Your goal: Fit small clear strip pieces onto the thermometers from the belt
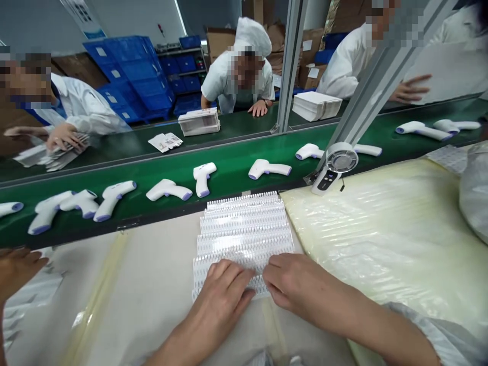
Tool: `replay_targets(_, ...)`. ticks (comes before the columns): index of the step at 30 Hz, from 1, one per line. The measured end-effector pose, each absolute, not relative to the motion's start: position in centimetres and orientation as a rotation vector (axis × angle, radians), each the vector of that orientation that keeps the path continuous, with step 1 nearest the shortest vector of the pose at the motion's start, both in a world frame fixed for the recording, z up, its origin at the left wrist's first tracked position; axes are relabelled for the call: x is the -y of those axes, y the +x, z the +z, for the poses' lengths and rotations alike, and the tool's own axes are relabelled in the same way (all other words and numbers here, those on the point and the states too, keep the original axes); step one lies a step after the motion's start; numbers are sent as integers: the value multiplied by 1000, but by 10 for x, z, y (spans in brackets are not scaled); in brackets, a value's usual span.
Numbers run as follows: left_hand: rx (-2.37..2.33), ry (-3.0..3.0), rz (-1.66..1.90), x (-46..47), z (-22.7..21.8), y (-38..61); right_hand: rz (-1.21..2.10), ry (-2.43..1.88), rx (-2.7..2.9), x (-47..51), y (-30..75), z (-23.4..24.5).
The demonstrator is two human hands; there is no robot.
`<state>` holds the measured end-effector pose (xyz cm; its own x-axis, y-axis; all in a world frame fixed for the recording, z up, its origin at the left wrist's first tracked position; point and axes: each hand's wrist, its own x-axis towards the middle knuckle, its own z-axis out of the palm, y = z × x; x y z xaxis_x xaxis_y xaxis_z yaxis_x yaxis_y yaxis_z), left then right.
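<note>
Several overlapping rows of small clear plastic bags lie fanned out on the pale work table in front of me. My left hand rests on the nearest row, its fingers extended and pressed flat on the bags. My right hand sits just to the right, fingers curled down onto the near edge of the same row. Whether either hand pinches a bag is hidden by the fingers.
A green conveyor belt carries several white infrared thermometers past the table. A small clip fan stands at the belt's edge. Yellowish plastic sheeting covers the right. Another person's hand is at left; workers in white stand across the belt.
</note>
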<state>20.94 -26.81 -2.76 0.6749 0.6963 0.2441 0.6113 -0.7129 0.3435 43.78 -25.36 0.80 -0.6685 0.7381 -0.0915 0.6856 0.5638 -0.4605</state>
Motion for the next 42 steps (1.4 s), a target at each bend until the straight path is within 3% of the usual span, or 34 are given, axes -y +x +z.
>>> replay_targets(6,-1245,2489,541,165,18,206,1325,-1119,1861,245,458,19)
replay_targets(9,-1738,2291,654,63,34,217,1303,-1076,1589,233,464,11)
replay_targets(15,-1758,2080,656,-31,38,244,1245,-1020,1145,212,479,8)
replay_targets(21,-1460,1936,705,67,54,265,1304,-881,807,220,485,26)
replay_targets(24,-947,1552,566,157,46,278,1374,-813,715,229,477,28)
replay_targets(27,-823,1329,611,214,30,291,1430,-813,743,235,464,24)
replay_targets(32,-909,1258,776,222,11,295,1324,-962,846,233,446,11)
replay_targets(42,-892,1191,729,222,10,292,1188,-1073,975,231,440,6)
